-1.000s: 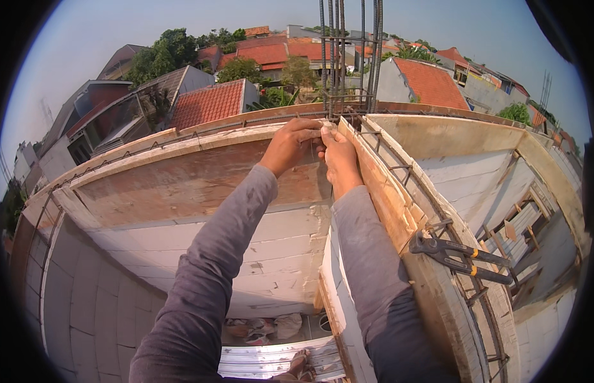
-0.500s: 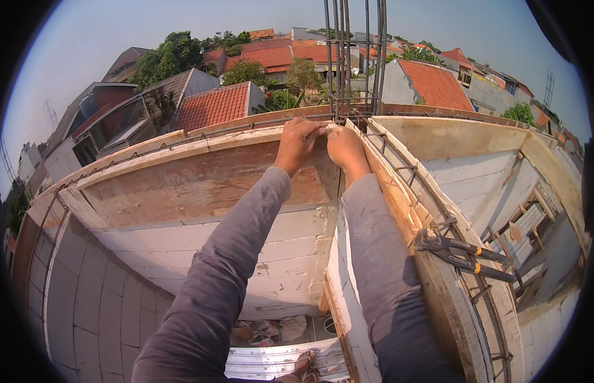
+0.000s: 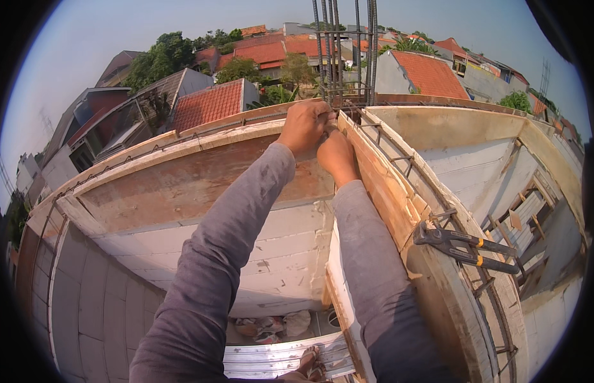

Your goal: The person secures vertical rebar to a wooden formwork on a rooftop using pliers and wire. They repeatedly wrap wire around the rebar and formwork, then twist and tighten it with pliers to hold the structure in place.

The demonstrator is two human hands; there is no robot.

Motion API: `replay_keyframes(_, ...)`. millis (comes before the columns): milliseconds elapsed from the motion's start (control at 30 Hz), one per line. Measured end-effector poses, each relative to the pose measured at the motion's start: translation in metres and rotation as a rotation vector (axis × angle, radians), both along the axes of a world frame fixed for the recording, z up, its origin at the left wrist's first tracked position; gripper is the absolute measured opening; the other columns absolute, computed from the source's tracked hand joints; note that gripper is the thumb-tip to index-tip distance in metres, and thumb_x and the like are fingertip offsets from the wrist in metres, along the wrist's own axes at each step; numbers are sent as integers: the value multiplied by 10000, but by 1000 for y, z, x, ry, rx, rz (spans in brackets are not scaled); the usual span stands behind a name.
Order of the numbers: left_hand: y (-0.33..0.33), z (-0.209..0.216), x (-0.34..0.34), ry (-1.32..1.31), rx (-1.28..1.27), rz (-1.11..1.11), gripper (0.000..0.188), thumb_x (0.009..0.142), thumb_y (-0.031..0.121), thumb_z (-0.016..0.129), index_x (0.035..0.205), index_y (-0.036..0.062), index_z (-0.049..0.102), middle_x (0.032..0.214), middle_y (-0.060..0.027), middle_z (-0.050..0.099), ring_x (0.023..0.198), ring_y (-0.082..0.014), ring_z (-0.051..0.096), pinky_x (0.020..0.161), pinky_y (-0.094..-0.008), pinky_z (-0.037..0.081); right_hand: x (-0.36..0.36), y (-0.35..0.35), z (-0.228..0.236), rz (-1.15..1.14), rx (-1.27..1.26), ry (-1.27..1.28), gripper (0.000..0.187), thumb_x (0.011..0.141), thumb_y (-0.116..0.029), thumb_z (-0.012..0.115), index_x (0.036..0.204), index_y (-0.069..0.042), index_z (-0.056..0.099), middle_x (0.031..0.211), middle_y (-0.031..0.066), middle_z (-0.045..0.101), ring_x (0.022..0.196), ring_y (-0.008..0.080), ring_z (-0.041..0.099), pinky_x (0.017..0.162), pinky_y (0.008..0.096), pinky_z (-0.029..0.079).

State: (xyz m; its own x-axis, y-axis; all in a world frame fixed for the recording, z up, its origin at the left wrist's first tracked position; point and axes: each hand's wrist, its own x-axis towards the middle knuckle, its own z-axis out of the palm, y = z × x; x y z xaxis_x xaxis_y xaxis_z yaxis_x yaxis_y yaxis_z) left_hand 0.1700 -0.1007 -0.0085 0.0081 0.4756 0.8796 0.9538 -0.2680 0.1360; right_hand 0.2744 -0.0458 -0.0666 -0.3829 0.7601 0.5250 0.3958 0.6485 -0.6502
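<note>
At the inner corner where two formwork boards meet, my left hand (image 3: pixel 304 127) is closed, its fingers curled at the end of the far board (image 3: pixel 201 169). Just below and to its right, my right hand (image 3: pixel 338 156) is closed too, fingertips close to the left hand's. Whatever they grip is hidden by the fingers. The right-hand formwork board (image 3: pixel 381 182) runs beside my right hand toward me. On the rebar and board edge to the right of my right forearm rests a pair of pincers (image 3: pixel 460 246) with dark handles banded in yellow.
Vertical rebar (image 3: pixel 335 51) rises behind my hands. A rebar cage (image 3: pixel 482 287) lies between the boards on the right. White block walls (image 3: pixel 271 262) drop below the formwork. My feet stand low over a ribbed metal sheet (image 3: pixel 265 360). Tiled roofs (image 3: pixel 207 105) lie beyond.
My right hand has moved down and slightly left, from beside the left hand to below it. The left hand has turned a little over it. The pincers stay on the rebar.
</note>
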Motion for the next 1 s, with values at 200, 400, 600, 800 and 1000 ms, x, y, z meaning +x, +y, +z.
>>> replay_keyframes(200, 11, 8, -27, -609, -266, -336, 180, 1042, 172, 667, 921, 49, 718, 797, -2, 696, 747, -100, 651, 645, -303, 483, 8, -12, 1, 117, -24, 165, 247, 1023, -172, 526, 1152, -28, 679, 1065, 291, 723, 1049, 480, 680, 891, 548, 528)
replay_keyframes(400, 35, 20, -27, -904, -260, -334, 145, 1024, 116, 674, 930, 6, 672, 743, -39, 668, 616, -125, 619, 580, -297, 513, 1, -7, -21, 66, 224, 140, 141, 988, -81, 563, 1070, -19, 660, 968, 244, 736, 937, 449, 709, 811, 542, 559)
replay_keyframes(600, 57, 23, -35, -927, -255, -320, 173, 1023, 101, 664, 880, 6, 655, 707, -38, 645, 577, -141, 590, 549, -317, 492, -8, -3, -37, 7, 369, 206, 163, 966, -70, 615, 1109, -4, 655, 985, 233, 734, 928, 437, 710, 797, 531, 572)
replay_keyframes(800, 64, 19, -30, -1000, -162, -310, 188, 1015, 103, 676, 852, 15, 648, 686, -38, 624, 548, -136, 559, 514, -315, 455, 2, -9, -23, 64, 333, 255, 204, 972, -64, 608, 1147, 25, 662, 1030, 266, 732, 971, 451, 705, 824, 527, 566)
replay_keyframes(1000, 78, 22, -40, -1031, -164, -332, 186, 997, 119, 697, 848, 14, 657, 676, -54, 635, 577, -153, 580, 548, -358, 469, 5, -22, -17, 47, 263, 165, 203, 977, -91, 603, 1134, 22, 666, 1042, 255, 741, 952, 433, 721, 821, 524, 574)
